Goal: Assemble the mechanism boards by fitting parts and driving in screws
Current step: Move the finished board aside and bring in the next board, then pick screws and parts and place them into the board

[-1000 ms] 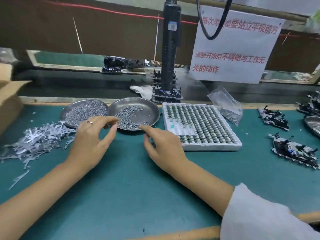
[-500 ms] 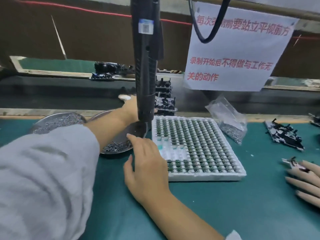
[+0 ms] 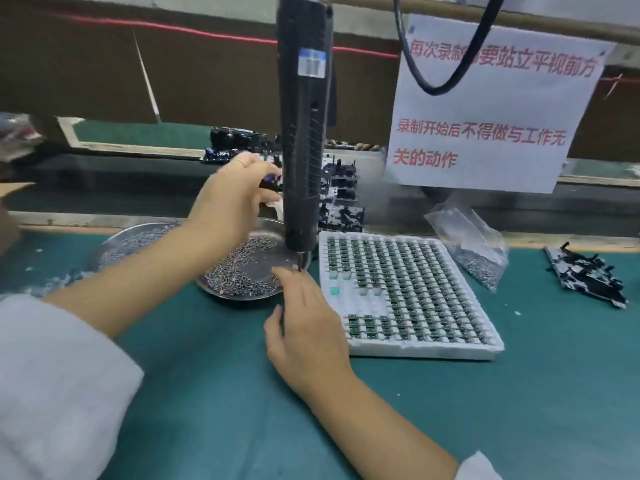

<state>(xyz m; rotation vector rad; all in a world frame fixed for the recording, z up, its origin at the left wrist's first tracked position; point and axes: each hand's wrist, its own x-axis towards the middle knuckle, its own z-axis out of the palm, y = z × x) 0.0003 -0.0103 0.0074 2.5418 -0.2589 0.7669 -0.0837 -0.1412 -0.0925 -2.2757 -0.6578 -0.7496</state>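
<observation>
So our left hand (image 3: 235,199) pinches a mechanism board (image 3: 272,180) off the stack behind the screw dish (image 3: 249,268), right hand (image 3: 308,327) rests loose-fingered at the dish rim beside the hanging screwdriver (image 3: 304,133): fetching step, next needs board down flat on the mat.

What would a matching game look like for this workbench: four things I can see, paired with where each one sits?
Things:
1. electric screwdriver
2. white tray
3. plastic bag
4. paper sign

Places:
A. hanging at the back on the right
B. lying on the green mat, right of the tray
C. hanging upright over the screw dish
D. flat on the mat, right of the screw dish

Pairs: 1-C, 2-D, 3-B, 4-A
</observation>
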